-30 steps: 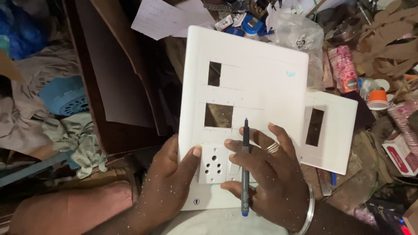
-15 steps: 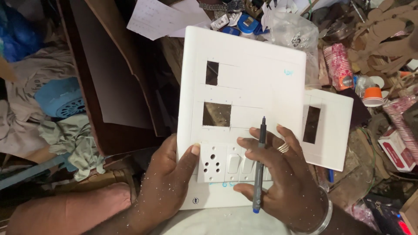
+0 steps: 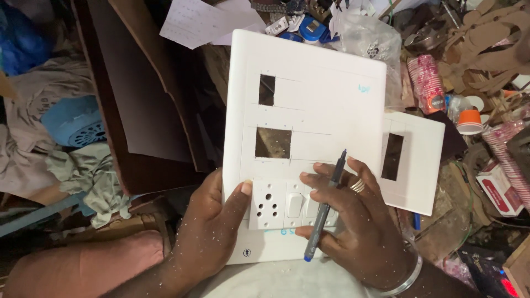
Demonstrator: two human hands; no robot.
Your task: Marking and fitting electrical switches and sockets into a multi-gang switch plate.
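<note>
White board [image 3: 326,94] partly hides a second board [image 3: 419,182] at 3 o'clock; left hand [image 3: 212,232] grips its edge, right hand [image 3: 353,221] grasps a pen [image 3: 326,204] over the socket [image 3: 268,205]; clutter surrounds.

a second white panel [image 3: 417,165] with one cutout lies at right, near stacked red paper cups [image 3: 428,83]; a blue perforated disc [image 3: 74,124], grey rags [image 3: 91,176] and brown cardboard [image 3: 143,99] sit left.
</note>
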